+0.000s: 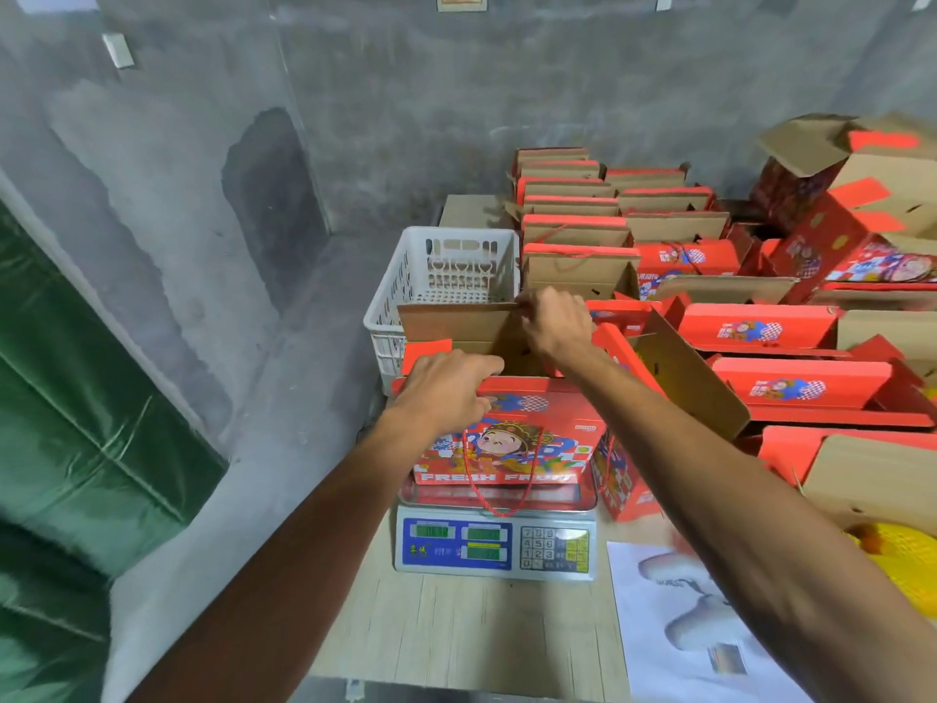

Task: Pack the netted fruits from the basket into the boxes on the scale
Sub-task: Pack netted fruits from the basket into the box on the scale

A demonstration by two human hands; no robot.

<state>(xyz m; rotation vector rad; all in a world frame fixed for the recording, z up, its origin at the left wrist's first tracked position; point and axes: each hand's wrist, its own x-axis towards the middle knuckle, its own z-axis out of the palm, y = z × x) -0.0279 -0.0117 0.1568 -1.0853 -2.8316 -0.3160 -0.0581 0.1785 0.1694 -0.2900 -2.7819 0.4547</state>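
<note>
**Red box on the scale, both hands working its flaps**

Red printed cardboard is filling the middle of the head view: the gift box (507, 433) is sitting on the steel pan of the scale (494, 545), its long axis running from 9 to 3 o'clock across the person's front, its top open and its brown far flap (456, 322) standing upright.

The left hand (446, 393) is resting on the near top edge of the box at its 9 o'clock end, fingers curling over the rim and gripping it. The right hand (555, 327) is reaching further, to about 12 o'clock of the box, where its fingers are bunching together and pinching the top corner of the far flap. Of the two, the right hand is lying nearer the opening, so any fold or spreading of that flap is likely to turn on it, while the left is steadying the box.

The white plastic basket (446, 276) is standing just behind the box at 11 o'clock; what shows of its inside is showing no fruit. A yellow netted fruit (897, 565) is lying at the frame's 3 to 4 o'clock edge, well apart from both hands and closer to the right arm.

Many more red boxes (760, 329) are lying stacked from 1 to 3 o'clock. Packing of this box seems not yet begun, though its inside is hidden.
</note>
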